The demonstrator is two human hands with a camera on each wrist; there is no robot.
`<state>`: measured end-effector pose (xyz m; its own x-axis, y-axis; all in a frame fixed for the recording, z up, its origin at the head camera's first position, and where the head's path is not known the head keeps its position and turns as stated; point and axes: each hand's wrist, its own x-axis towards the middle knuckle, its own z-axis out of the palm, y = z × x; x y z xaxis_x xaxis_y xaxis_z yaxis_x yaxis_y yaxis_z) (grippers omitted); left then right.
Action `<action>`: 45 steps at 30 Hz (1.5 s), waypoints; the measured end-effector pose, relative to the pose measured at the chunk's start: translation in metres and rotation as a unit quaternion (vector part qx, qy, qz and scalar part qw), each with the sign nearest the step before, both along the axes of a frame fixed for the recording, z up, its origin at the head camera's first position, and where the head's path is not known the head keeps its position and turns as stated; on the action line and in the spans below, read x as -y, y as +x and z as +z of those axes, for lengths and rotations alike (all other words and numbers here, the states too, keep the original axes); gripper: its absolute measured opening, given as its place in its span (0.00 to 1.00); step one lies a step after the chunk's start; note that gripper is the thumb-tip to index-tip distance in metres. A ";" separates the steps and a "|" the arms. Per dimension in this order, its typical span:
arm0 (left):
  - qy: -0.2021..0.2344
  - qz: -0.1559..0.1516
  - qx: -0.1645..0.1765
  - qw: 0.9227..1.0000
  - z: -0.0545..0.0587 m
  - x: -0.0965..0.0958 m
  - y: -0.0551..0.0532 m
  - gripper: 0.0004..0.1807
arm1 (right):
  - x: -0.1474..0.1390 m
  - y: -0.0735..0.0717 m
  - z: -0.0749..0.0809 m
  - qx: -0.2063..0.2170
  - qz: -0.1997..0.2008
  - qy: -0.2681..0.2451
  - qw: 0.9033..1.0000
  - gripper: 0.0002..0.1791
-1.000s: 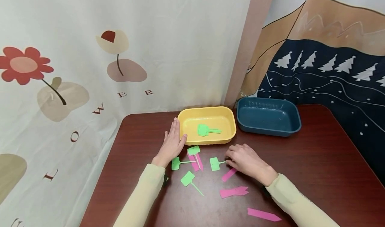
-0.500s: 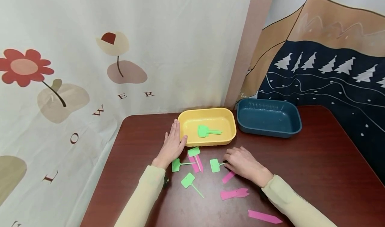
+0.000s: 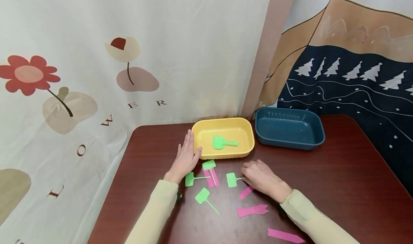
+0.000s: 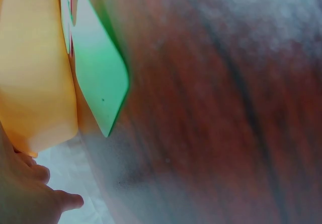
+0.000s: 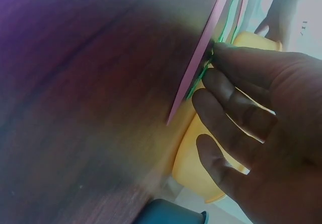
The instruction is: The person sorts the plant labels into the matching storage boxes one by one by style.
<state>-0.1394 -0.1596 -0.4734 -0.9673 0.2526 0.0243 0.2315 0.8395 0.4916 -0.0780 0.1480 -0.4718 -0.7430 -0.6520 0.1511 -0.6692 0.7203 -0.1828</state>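
Note:
My left hand [image 3: 184, 159] rests with straight fingers along the left side of a yellow tray [image 3: 226, 155]; the tray's wall is close up in the left wrist view. A small stack of green plant labels [image 3: 218, 142] lies in it. In front of the tray, my right hand [image 3: 262, 177] pinches the stem of a green plant label [image 3: 231, 180] that lies on the table; thumb and index fingertip meet at the green stem in the right wrist view. A pink pointed label [image 3: 246, 192] lies partly hidden under this hand.
Several green labels [image 3: 202, 196] lie left of centre, some across pink ones [image 3: 208, 178]. More pink labels [image 3: 252, 210] [image 3: 285, 235] lie nearer the front. A dark blue tray [image 3: 290, 142] stands at the back right, beside the yellow tray. Curtains hang behind the table.
My right hand has shifted slightly left and its fingers have closed in on the green label's stem. My left hand stays against the yellow tray, and the labels lie as before.

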 end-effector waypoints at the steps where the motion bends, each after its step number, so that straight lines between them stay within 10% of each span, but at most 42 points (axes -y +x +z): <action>1: 0.000 0.000 0.000 1.000 0.000 0.000 0.000 0.42 | 0.000 0.000 0.000 -0.002 0.001 0.000 1.000 0.07; 45: 0.006 0.002 0.003 1.000 0.003 -0.001 0.003 0.42 | 0.002 0.000 0.022 -0.079 0.016 -0.039 0.996 0.05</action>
<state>-0.1360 -0.1585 -0.4703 -0.9682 0.2493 0.0224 0.2264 0.8342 0.5029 -0.0778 0.1457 -0.4495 -0.6848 -0.6567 0.3159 -0.7165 0.6859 -0.1274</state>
